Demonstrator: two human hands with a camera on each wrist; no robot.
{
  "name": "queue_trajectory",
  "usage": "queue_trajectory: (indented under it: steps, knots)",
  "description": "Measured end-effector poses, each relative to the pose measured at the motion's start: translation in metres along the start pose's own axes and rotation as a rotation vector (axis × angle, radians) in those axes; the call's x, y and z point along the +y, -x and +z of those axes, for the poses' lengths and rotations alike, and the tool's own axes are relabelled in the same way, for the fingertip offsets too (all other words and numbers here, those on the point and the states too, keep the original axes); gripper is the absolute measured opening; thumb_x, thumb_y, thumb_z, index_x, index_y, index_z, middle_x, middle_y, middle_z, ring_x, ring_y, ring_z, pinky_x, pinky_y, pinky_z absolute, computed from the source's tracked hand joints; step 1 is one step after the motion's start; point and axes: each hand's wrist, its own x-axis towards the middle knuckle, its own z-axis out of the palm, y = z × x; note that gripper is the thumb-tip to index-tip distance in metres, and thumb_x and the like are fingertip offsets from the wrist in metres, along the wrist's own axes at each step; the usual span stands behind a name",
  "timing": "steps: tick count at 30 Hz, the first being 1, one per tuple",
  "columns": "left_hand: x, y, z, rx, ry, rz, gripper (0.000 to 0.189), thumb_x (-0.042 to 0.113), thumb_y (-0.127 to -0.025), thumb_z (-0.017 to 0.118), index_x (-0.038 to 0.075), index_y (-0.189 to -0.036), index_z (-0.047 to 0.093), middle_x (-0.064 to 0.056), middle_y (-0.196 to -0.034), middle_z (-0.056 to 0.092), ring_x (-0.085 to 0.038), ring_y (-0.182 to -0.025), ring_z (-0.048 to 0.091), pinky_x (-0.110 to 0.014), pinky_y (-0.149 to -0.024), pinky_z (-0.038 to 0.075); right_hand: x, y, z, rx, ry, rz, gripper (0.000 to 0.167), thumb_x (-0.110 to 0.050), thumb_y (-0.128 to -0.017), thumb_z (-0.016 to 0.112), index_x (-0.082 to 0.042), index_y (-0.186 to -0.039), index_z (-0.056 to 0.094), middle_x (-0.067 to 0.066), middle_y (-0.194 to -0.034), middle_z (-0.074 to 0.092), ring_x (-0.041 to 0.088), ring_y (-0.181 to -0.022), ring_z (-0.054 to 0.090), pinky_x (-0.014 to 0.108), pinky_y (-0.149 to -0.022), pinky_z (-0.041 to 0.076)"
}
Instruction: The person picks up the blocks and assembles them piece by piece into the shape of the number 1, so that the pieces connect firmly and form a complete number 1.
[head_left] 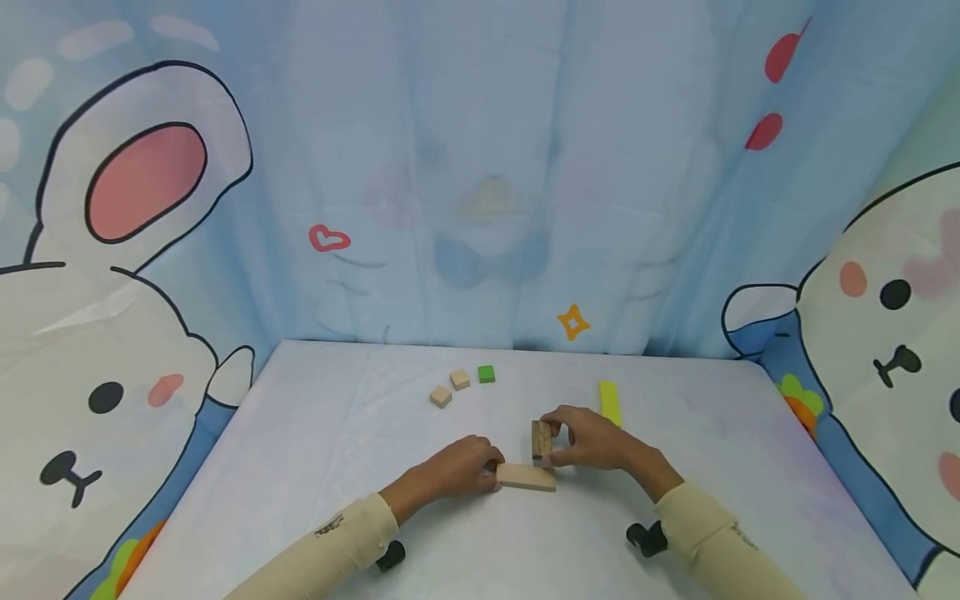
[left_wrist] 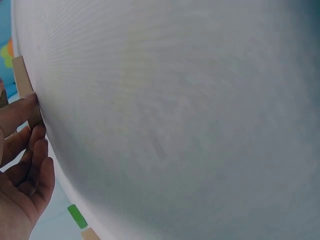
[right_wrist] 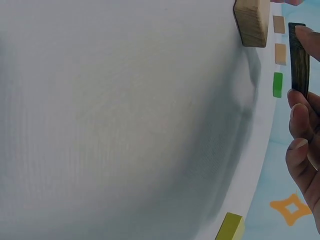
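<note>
A pale wooden block (head_left: 527,477), long and flat-sided, lies on the white table. My left hand (head_left: 467,467) pinches its left end between thumb and fingers; the left wrist view shows the thumb on the same pale block (left_wrist: 21,75). Just behind its right end, my right hand (head_left: 592,439) grips a dark brown wooden block (head_left: 542,440) by its ends. In the right wrist view this dark block (right_wrist: 300,62) spans from thumb to fingertips, above the table surface, with the pale block's end (right_wrist: 252,25) nearby.
Two small natural wood cubes (head_left: 450,388) and a green cube (head_left: 486,374) sit toward the back of the table (head_left: 337,433). Behind my right hand lies a yellow block (head_left: 610,402). A blue cartoon curtain (head_left: 480,125) hangs along the table's far edge.
</note>
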Motion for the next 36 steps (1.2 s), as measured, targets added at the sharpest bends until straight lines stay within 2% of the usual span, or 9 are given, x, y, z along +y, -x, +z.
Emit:
queue_trajectory:
  steps: [7,36]
  knots:
    - [0.0006,-0.0005,0.0010,-0.013,-0.008,-0.019,0.031,0.024,-0.090,0.077,0.011,-0.118,0.072,0.006,-0.098,0.069,0.000,-0.083,0.053,-0.017,-0.081,0.049,-0.0035,0.0005,0.0016,-0.007,0.010,-0.017,0.069,-0.044,-0.079,0.083,-0.006,-0.132,0.061,-0.006,-0.101,0.060,0.012,-0.081,0.051,0.024,-0.068,0.046]
    - [0.0038,0.0002,-0.0012,-0.013,-0.002,-0.020,0.030,0.023,-0.090,0.077,0.010,-0.117,0.073,0.005,-0.096,0.068,0.000,-0.081,0.053,-0.017,-0.079,0.049,-0.0042,-0.0036,0.0103,-0.009,0.036,-0.035,0.068,-0.047,-0.082,0.080,-0.006,-0.133,0.060,-0.009,-0.102,0.060,0.008,-0.079,0.051,0.023,-0.068,0.045]
